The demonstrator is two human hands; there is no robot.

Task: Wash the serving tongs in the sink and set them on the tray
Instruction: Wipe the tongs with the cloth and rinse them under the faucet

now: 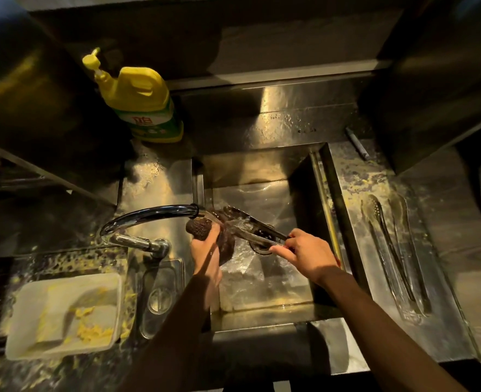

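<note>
Wet steel sink (262,171): right hand (307,256) pinches slotted metal tongs (255,222); left hand (205,251) grips a coarse dark scourer (201,227), edges blurred

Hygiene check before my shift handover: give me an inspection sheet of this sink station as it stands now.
Surface: steel counter wet, flecked with yellow scraps.
Job's things: tongs over the sink, at the faucet spout; two other tongs lie on the tray.
Clutter: yellow detergent bottle; white container holding scraps.
Hands: left hand grips a sponge against the tongs; right hand pinches their handle end.
Cables: nothing seen.
Surroundings: dim steel walls.
</note>
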